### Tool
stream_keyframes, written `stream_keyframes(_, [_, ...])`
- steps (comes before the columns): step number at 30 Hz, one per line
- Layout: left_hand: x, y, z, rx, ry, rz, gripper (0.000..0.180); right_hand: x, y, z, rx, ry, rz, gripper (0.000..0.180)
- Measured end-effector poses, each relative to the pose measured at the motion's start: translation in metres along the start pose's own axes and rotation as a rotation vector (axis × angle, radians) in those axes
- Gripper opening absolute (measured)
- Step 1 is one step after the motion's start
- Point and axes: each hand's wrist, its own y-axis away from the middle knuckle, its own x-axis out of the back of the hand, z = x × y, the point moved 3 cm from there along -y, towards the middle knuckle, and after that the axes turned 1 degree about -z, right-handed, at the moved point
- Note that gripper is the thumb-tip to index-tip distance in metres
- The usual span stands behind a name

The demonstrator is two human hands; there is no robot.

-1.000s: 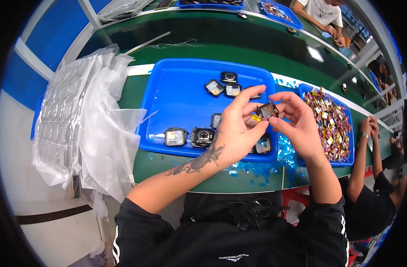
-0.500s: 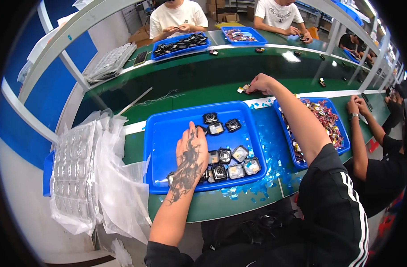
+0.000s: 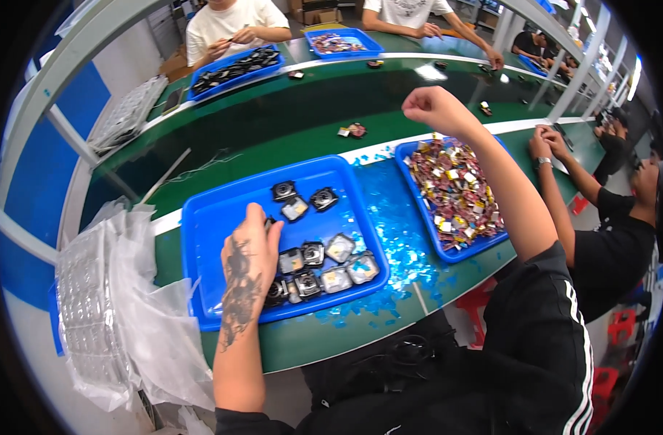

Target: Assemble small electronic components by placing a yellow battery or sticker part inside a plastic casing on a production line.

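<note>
My left hand [image 3: 249,250] is over a blue tray [image 3: 190,254], closed on a dark watch case [image 3: 270,222] that its thumb and fingers mostly hide. Beyond it lie black watch cases [image 3: 323,199]. More cases, several with clear covers over pale insides [image 3: 336,279], sit together in the tray's near right part. My right hand [image 3: 429,107] hangs above the green belt, fingers curled in, with nothing visible in them. A small bundle of reddish and yellow-white parts [image 3: 356,130] lies on the belt to its left, apart from the hand.
Right of the tray stands a blue bin [image 3: 451,255] heaped with small reddish parts. Blue film scraps [image 3: 389,239] litter the bench between them. Plastic-wrapped trays [image 3: 96,297] stand at the left. Co-workers sit across the belt and on my right.
My right hand has let go of the small bundle of parts and drawn away from it to the right. My left hand stays over the tray. The view has swung right.
</note>
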Motion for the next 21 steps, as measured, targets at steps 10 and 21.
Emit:
stream_keyframes(10, [-0.014, 0.023, 0.048, 0.249, 1.497, -0.441, 0.013, -0.005, 0.158, 0.0, -0.03, 0.302, -0.158, 0.014])
stream_keyframes(21, [-0.017, 0.03, 0.051, 0.221, 1.373, -0.484, 0.036, 0.008, 0.182, 0.035, -0.139, -0.265, 0.23, 0.023])
